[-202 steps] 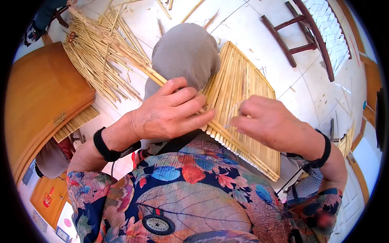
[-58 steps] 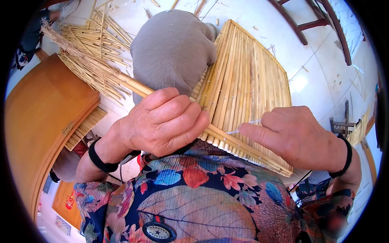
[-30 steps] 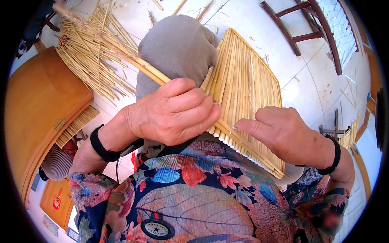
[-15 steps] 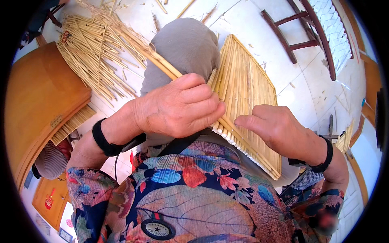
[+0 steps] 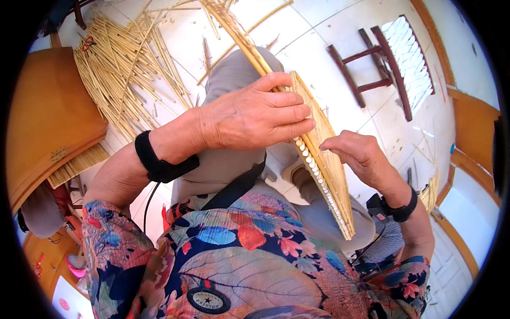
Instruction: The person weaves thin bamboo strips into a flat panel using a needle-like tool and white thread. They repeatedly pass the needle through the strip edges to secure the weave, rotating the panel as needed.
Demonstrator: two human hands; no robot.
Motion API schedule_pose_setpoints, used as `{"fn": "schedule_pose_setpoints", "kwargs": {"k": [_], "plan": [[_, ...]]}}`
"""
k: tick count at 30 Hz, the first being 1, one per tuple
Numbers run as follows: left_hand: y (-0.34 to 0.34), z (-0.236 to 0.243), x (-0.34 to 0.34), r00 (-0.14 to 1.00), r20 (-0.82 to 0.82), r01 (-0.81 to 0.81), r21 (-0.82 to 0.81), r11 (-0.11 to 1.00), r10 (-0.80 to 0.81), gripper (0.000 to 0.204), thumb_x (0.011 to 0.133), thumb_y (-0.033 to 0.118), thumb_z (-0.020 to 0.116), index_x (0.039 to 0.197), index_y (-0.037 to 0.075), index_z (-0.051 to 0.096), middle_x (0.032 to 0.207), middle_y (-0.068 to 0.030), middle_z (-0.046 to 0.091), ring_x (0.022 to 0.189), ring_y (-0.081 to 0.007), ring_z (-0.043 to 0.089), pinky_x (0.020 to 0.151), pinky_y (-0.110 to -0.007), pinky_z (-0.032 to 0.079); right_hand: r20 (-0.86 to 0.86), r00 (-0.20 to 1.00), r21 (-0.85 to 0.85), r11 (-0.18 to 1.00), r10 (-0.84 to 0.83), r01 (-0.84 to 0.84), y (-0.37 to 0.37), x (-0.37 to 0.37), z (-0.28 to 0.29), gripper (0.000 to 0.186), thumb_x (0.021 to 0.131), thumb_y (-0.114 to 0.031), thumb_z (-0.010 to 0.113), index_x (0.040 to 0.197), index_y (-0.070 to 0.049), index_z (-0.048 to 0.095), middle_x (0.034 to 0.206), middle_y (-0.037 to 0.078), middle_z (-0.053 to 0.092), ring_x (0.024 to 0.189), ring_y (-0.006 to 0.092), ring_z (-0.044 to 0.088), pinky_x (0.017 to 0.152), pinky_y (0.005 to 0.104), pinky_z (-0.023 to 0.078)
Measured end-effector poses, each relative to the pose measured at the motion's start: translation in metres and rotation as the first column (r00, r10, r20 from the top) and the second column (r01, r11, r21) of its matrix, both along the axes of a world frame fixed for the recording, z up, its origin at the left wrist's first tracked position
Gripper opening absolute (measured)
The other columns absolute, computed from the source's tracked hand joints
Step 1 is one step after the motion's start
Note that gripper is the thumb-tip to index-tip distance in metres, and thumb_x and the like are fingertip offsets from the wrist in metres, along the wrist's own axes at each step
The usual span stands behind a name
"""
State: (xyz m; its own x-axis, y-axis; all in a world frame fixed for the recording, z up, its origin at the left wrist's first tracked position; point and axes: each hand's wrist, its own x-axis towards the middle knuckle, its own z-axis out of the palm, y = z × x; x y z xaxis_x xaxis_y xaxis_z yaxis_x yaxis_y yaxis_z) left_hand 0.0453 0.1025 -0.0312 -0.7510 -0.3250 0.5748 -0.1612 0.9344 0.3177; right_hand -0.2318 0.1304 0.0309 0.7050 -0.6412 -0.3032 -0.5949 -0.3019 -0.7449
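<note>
A woven panel of straw-coloured reed stalks (image 5: 325, 133) stands tilted against my lap, its row of pale cut ends running down toward my right thigh. My left hand (image 5: 255, 118) is closed round a few long stalks (image 5: 237, 34) along the panel's upper left edge; their tops reach up past my knee. Close to the panel's right side, my right hand (image 5: 358, 154) has thumb and forefinger pinched together. Whatever lies in that pinch, if anything, is too small to make out.
A big pile of loose reed stalks (image 5: 125, 74) covers the floor at upper left, beside a wooden cabinet (image 5: 58, 106). On the right, a dark red wooden stool (image 5: 390, 69) with a white woven seat lies on its side. Stray stalks are scattered across the tiles.
The panel has turned more edge-on and shows less of its face. My left hand has risen slightly to the right with the stalks, which now stand steeper. My right hand stays pinched beside the panel.
</note>
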Motion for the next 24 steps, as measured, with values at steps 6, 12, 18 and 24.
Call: {"fn": "schedule_pose_setpoints", "kwargs": {"k": [6, 12, 18, 24], "plan": [[-0.028, 0.003, -0.015, 0.995, 0.031, 0.095, -0.021, 0.995, -0.095, 0.029, 0.083, 0.009, 0.060, 0.110, -0.002, 0.061, 0.098, -0.0079, 0.059, 0.095, -0.0228, 0.058, 0.094, -0.041, 0.042, -0.123, 0.990, -0.036, 0.998, -0.065, 0.061, -0.011, -0.006, 0.018, 0.021, 0.090, -0.003, 0.064, 0.110, -0.008, 0.067, 0.091, 0.011, 0.068, 0.082, 0.0260, 0.067, 0.071, 0.0324, 0.053], [-0.045, -0.003, -0.034, 0.985, -0.037, 0.162, -0.144, 0.976, -0.169, 0.030, 0.080, 0.011, 0.061, 0.106, -0.003, 0.061, 0.092, -0.0069, 0.056, 0.088, -0.0210, 0.056, 0.085, -0.037, 0.043, -0.172, 0.981, -0.080, 0.994, -0.093, 0.080, -0.007, -0.011, 0.025, 0.024, 0.088, 0.002, 0.063, 0.110, -0.007, 0.065, 0.086, 0.011, 0.065, 0.078, 0.0267, 0.066, 0.069, 0.0326, 0.053], [-0.039, -0.013, -0.031, 0.982, -0.006, 0.182, -0.217, 0.959, -0.188, 0.028, 0.079, 0.014, 0.062, 0.100, -0.004, 0.062, 0.089, -0.0065, 0.055, 0.082, -0.0191, 0.054, 0.073, -0.033, 0.043, -0.155, 0.987, -0.101, 0.995, -0.036, 0.020, -0.004, -0.008, 0.017, 0.028, 0.084, 0.005, 0.064, 0.109, -0.008, 0.065, 0.083, 0.011, 0.064, 0.077, 0.0267, 0.065, 0.067, 0.0341, 0.051], [-0.039, -0.016, -0.029, 0.980, 0.001, 0.197, -0.201, 0.960, -0.201, 0.029, 0.078, 0.014, 0.062, 0.100, -0.004, 0.062, 0.088, -0.0063, 0.055, 0.082, -0.0190, 0.054, 0.074, -0.033, 0.043, -0.142, 0.989, -0.128, 0.992, -0.028, 0.010, -0.002, -0.006, 0.013, 0.027, 0.085, 0.005, 0.063, 0.109, -0.008, 0.065, 0.080, 0.011, 0.062, 0.074, 0.0270, 0.063, 0.065, 0.0346, 0.050]]}}
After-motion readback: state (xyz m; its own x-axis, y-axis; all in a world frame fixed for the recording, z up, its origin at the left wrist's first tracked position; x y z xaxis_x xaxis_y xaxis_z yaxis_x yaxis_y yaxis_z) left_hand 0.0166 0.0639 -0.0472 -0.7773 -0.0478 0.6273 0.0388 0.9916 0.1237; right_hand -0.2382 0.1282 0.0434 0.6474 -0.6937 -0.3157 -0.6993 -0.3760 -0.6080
